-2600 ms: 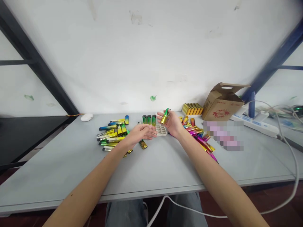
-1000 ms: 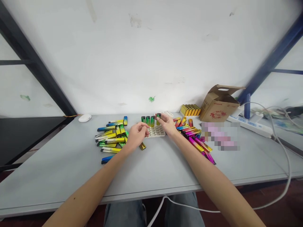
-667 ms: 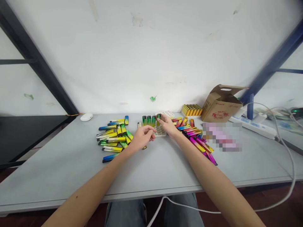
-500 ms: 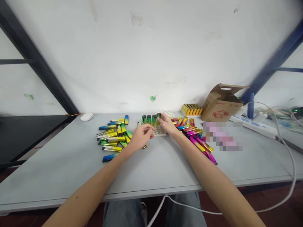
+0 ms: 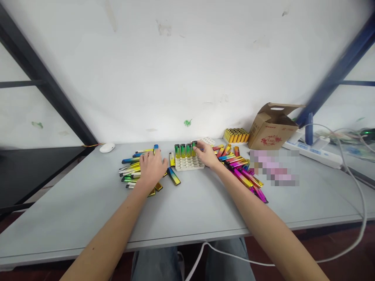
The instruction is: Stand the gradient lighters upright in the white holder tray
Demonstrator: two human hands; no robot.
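A pale tray with rows of holes (image 5: 190, 164) sits mid-table. Several green-and-gold lighters (image 5: 183, 150) stand upright along its far row. My right hand (image 5: 206, 154) is closed on the rightmost lighter (image 5: 193, 147), fingertips against its side. Over the left pile of shiny yellow, blue and green lighters (image 5: 130, 168) is my left hand (image 5: 152, 167), fingers apart and pointing down. Its palm hides some of the pile, and whether its fingertips touch a lighter cannot be seen. One blue-and-gold lighter (image 5: 174, 176) lies just in front of the tray's left corner.
Right of the tray lies a heap of pink, orange and gold lighters (image 5: 243, 173). Farther back are a filled lighter tray (image 5: 236, 136), another pale tray (image 5: 206, 141) and an open cardboard box (image 5: 271, 130). A power strip (image 5: 313, 155) and a white earbud case (image 5: 107, 148) lie near the sides.
My left hand has moved left from the tray to the left pile, and its fingers have spread. My right hand stays at the rightmost lighter. The tray's front rows are now uncovered.
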